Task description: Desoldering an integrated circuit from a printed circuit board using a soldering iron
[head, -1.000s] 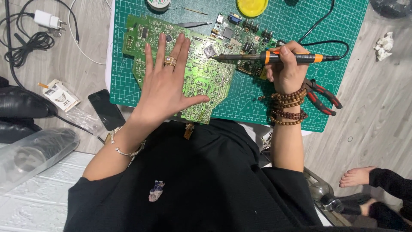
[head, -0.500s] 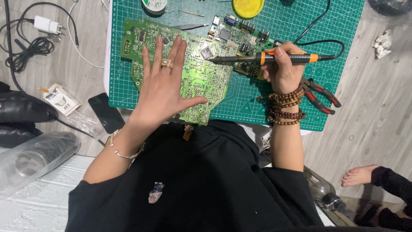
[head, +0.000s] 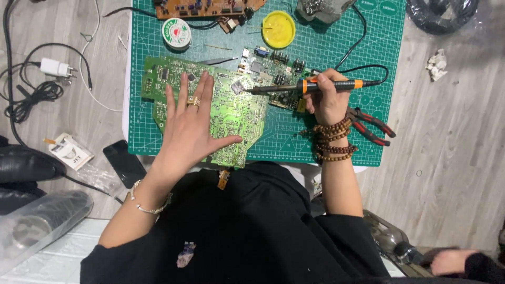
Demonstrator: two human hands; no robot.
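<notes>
My left hand (head: 189, 129) lies flat, fingers spread, on a large green circuit board (head: 234, 113) that rests on a green cutting mat (head: 315, 142). A ring sits on one finger. My right hand (head: 326, 102) grips a soldering iron (head: 315, 85) with a black and orange handle. Its tip points left and touches the board's upper right part, beside a small silver chip (head: 238, 87). Bead bracelets wrap my right wrist.
On the mat lie a solder spool (head: 177, 33), a yellow round tin (head: 278, 29), a brown circuit board (head: 208, 8), tweezers (head: 218, 61) and red-handled pliers (head: 371, 126). A phone (head: 123, 163), a small box (head: 68, 151) and a white charger (head: 55, 67) lie on the floor at left. Another person's hand (head: 447, 260) shows at bottom right.
The view has shifted, so the mat and board sit lower in the frame. My left hand stays flat on the board. The iron's tip has edged left onto the board.
</notes>
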